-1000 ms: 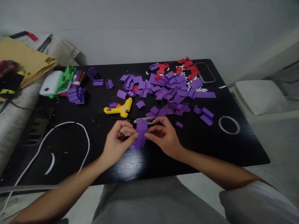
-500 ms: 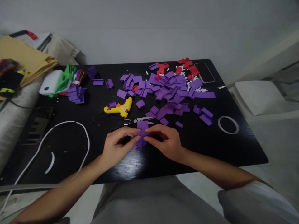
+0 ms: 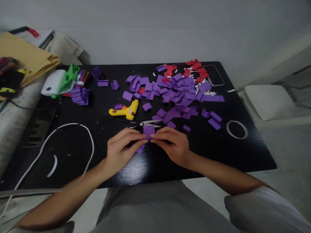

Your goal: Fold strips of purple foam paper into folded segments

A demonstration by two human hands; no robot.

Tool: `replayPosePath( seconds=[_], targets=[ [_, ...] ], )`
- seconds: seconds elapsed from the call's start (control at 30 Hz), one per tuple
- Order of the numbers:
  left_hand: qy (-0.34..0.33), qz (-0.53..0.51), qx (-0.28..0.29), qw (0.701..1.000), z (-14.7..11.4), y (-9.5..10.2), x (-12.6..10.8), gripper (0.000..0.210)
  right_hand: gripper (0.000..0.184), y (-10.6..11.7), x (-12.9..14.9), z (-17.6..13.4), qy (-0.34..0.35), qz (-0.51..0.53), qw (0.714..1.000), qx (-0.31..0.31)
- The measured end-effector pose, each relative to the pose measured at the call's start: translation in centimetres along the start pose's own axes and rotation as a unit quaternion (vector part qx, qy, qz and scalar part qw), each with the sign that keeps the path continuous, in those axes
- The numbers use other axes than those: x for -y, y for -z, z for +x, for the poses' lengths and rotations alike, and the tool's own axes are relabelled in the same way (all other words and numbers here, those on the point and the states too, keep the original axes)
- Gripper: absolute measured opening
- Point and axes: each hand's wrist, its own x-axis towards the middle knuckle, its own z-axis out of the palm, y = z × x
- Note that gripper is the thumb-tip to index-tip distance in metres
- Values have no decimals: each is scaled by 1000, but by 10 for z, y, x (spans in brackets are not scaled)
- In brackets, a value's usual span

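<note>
Between my two hands is a small purple paper piece [image 3: 149, 130], pinched along its lower edge. My left hand [image 3: 123, 147] grips its left corner between thumb and fingers. On the right corner, my right hand [image 3: 173, 145] is closed in the same kind of pinch. Just beyond the paper lie scissors [image 3: 142, 124] with dark handles, their blades pointing right and partly covered by it. Under the left fingertips, another purple scrap [image 3: 140, 149] rests on the black table [image 3: 170, 174]. A yellow glue gun [image 3: 125, 110] lies behind the scissors.
A heap of folded purple paper pieces [image 3: 175, 85] spreads over the table's back, with red paper pieces [image 3: 196, 68] beyond. A tape ring [image 3: 237, 129] and a phone-shaped frame [image 3: 213, 75] lie right. A white cable [image 3: 91, 139] loops at left, near bundled paper strips [image 3: 81, 95].
The purple paper between my fingers has gone from a long upright strip to a shorter piece, its lower part folded up. Both hands remain in nearly the same place.
</note>
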Motion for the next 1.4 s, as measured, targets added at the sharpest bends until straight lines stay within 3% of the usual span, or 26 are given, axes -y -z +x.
replayPosePath(
  seconds=[0.13,0.27,0.4,0.5,0.6,0.77,0.9,1.13,1.4],
  targets=[
    [15,-4,-18,1000,4,3,-1,11,11,2,5,4,11,-22,1000,-4],
    [45,-58,27,997,12,10,-11,7,8,6,20,14,12,-6,1000,15],
    [88,-90,31,992,29,21,-32,6,4,11,45,34,-44,54,995,65],
    [114,-140,12,983,51,31,-50,8,14,15,68,58,-81,103,989,65],
    [119,-150,-7,982,74,43,-66,16,21,18,91,84,-75,132,987,44],
    [61,-130,-35,989,101,59,-82,16,27,21,117,112,-31,146,989,-16],
    [47,-151,-61,986,106,63,-84,16,30,18,123,114,-22,144,989,-37],
    [40,-118,-55,991,102,62,-77,13,30,10,119,107,-40,145,988,-45],
    [44,-134,-83,987,102,57,-69,13,32,6,107,106,-62,155,986,0]
  ],
)
